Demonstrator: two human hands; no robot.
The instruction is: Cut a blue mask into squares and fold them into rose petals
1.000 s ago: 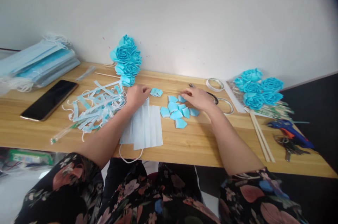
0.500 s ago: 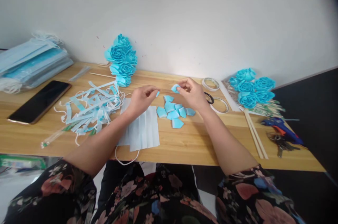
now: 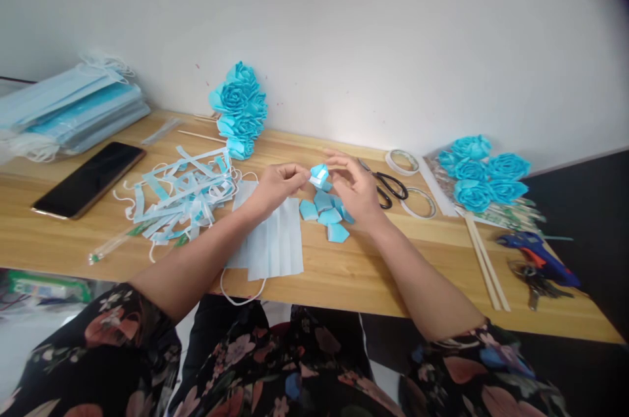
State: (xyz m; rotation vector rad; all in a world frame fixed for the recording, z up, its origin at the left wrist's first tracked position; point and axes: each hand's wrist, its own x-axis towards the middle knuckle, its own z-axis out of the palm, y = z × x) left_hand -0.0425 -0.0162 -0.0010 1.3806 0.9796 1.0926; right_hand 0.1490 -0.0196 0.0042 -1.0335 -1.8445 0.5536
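Both my hands have come together since a moment ago, lifted off the table (image 3: 344, 273). My left hand (image 3: 275, 184) and right hand (image 3: 354, 187) pinch one small blue folded piece (image 3: 318, 174) between fingertips, above the loose blue pieces (image 3: 327, 215) at twelve o'clock. My right palm hides part of that pile. At nine o'clock the white mask (image 3: 270, 240) lies flat; my left forearm covers its edge.

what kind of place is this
Probably a home craft desk rather than a workshop: a wooden table against a plain wall, with blue fabric roses, a stack of face masks, scissors and a glue gun. Both hands hold a small blue piece.
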